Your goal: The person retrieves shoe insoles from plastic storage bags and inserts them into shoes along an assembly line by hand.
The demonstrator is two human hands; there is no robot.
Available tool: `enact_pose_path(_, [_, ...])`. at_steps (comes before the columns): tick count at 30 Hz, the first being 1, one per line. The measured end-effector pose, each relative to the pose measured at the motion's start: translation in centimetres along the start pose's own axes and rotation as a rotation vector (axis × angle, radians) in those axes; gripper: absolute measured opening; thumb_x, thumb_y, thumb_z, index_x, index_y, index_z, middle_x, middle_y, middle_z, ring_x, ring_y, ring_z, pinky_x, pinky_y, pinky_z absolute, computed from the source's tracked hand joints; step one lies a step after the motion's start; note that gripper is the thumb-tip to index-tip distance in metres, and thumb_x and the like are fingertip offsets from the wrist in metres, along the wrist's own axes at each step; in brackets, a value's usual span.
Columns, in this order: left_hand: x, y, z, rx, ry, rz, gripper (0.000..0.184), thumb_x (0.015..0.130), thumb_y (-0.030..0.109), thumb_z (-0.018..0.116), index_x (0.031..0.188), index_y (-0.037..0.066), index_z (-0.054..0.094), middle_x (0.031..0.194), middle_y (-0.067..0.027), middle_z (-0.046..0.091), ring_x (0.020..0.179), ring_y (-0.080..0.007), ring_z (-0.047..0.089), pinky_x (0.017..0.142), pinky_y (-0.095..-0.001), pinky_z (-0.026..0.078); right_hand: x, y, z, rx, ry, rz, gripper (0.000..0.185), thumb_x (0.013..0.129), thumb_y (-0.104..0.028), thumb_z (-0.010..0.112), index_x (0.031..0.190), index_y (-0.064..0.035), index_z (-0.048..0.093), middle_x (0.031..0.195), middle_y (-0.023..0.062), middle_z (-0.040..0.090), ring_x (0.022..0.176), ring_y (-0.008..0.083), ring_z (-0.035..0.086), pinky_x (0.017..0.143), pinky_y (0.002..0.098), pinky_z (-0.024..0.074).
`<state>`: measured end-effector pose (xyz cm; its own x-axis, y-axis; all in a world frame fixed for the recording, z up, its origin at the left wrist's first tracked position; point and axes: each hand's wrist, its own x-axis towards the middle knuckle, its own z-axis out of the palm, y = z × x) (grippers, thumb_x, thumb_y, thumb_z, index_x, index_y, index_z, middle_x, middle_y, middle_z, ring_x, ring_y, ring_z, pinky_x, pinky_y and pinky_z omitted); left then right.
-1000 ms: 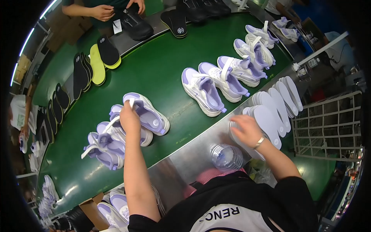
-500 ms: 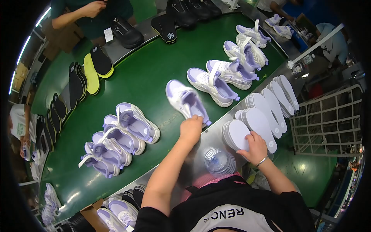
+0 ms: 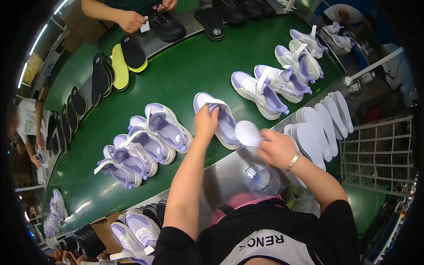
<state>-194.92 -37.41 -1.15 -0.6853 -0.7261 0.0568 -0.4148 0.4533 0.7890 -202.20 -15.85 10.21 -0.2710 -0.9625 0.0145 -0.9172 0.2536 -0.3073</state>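
My left hand [image 3: 206, 121] is closed on the tongue of a white and lilac sneaker [image 3: 227, 127], pulling it back so the shoe's inside shows. The sneaker lies on the green table [image 3: 176, 84], toe pointing away from me. In my right hand [image 3: 279, 149] I grip one end of a white insole [image 3: 247, 134], whose free end is blurred beside the sneaker's heel. Stacks of white insoles [image 3: 309, 142] lie to the right of that hand, on the metal edge.
More sneakers stand in rows, one left [image 3: 155, 145] and one right [image 3: 260, 95]. A clear plastic container [image 3: 261, 180] sits close to me. Black insoles [image 3: 99, 79] line the far edge, where a co-worker's hands [image 3: 132, 21] handle a black shoe [image 3: 165, 27]. A wire rack [image 3: 375, 154] stands right.
My left hand has moved from the sneaker's heel to its tongue, opening it up. The right hand has lifted an insole from the stack and carried it left toward the shoe.
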Motion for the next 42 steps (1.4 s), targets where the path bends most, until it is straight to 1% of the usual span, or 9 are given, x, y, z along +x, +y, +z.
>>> enact_pose_path(3, [0.2,0.2,-1.3,-0.082,0.001,-0.095,0.027,0.071,0.02,0.059,0.087,-0.001,0.055,0.075,-0.0183,0.059,0.071,-0.0325,0.058,0.063,-0.0367,0.045,5.6,-2.1,1.8,-0.261,-0.333,-0.114,0.009,0.066,-0.01,0.053,0.07,-0.006,0.06,0.083,0.0083,0.05,0.069,0.0235,0.055,0.058,0.0315,0.0473])
enact_pose_path(8, [-0.7,-1.9,-2.5,-0.257,-0.039,-0.247,0.022,0.072,0.014,0.058,0.09,0.001,0.056,0.076,-0.0166,0.061,0.072,-0.0278,0.06,0.063,-0.0327,0.046,11.5,-2.5,8.8,-0.181,-0.374,0.026,0.013,0.069,-0.007,0.051,0.076,-0.0021,0.061,0.093,0.0153,0.051,0.08,0.0279,0.055,0.069,0.0343,0.0471])
enact_pose_path(13, [-0.9,-0.7,-2.3,-0.203,-0.002,-0.218,0.021,0.076,0.017,0.056,0.089,0.001,0.057,0.077,-0.017,0.061,0.073,-0.0286,0.06,0.063,-0.0334,0.046,7.5,-1.7,6.3,-0.025,-0.079,-0.131,0.018,0.068,-0.013,0.054,0.081,-0.0011,0.059,0.09,0.0154,0.054,0.081,0.0287,0.055,0.07,0.0352,0.0463])
enact_pose_path(15, [-1.1,-1.6,-1.6,-0.239,0.011,-0.228,0.021,0.076,0.017,0.056,0.089,0.001,0.057,0.077,-0.0169,0.061,0.073,-0.0286,0.06,0.062,-0.0336,0.046,6.6,-2.9,3.4,-0.389,-0.481,0.053,0.02,0.067,-0.014,0.054,0.084,-0.0031,0.058,0.089,0.0144,0.056,0.082,0.0278,0.055,0.068,0.0352,0.0464])
enact_pose_path(18, [-1.1,-1.5,-1.5,-0.236,0.007,-0.233,0.02,0.077,0.016,0.056,0.089,0.001,0.057,0.077,-0.0169,0.061,0.072,-0.0281,0.06,0.063,-0.033,0.046,7.5,-2.5,2.3,-0.24,-0.572,0.078,0.019,0.067,-0.014,0.054,0.082,-0.004,0.059,0.087,0.0138,0.057,0.082,0.0269,0.055,0.066,0.0344,0.047])
enact_pose_path(22, [-1.1,-2.5,-1.0,-0.238,0.018,-0.189,0.02,0.077,0.015,0.055,0.091,0.001,0.057,0.076,-0.0158,0.061,0.07,-0.0255,0.06,0.061,-0.0316,0.046,9.3,-2.3,5.7,-0.27,-0.449,-0.14,0.015,0.067,-0.009,0.053,0.077,-0.0033,0.062,0.082,0.014,0.058,0.079,0.0268,0.056,0.065,0.0329,0.0479])
enact_pose_path(36, [-0.3,-2.7,-0.6,-0.497,-0.037,-0.325,0.025,0.077,0.016,0.057,0.093,-0.003,0.055,0.076,-0.0124,0.061,0.064,-0.0173,0.057,0.056,-0.0292,0.044,11.7,0.3,11.9,-0.013,-0.307,0.023,0.015,0.068,-0.006,0.049,0.076,-0.0028,0.062,0.087,0.016,0.058,0.081,0.0279,0.057,0.071,0.0354,0.0457])
enact_pose_path(38, [-0.6,-2.3,-0.8,-0.494,-0.066,-0.363,0.025,0.077,0.016,0.057,0.093,-0.003,0.055,0.076,-0.0124,0.06,0.065,-0.0172,0.056,0.058,-0.0291,0.044,13.2,-0.4,10.7,-0.16,-0.66,0.066,0.021,0.073,-0.008,0.049,0.087,-0.0032,0.063,0.096,0.0157,0.058,0.088,0.0252,0.057,0.073,0.0328,0.0463])
enact_pose_path(42, [-0.6,-2.0,-1.2,-0.418,-0.076,-0.338,0.025,0.077,0.016,0.057,0.092,-0.003,0.055,0.077,-0.0127,0.06,0.066,-0.018,0.057,0.059,-0.0298,0.044,13.8,-0.1,10.6,-0.214,-0.779,0.005,0.021,0.074,-0.01,0.047,0.087,-0.0036,0.062,0.098,0.0175,0.057,0.089,0.0268,0.056,0.074,0.0335,0.0458])
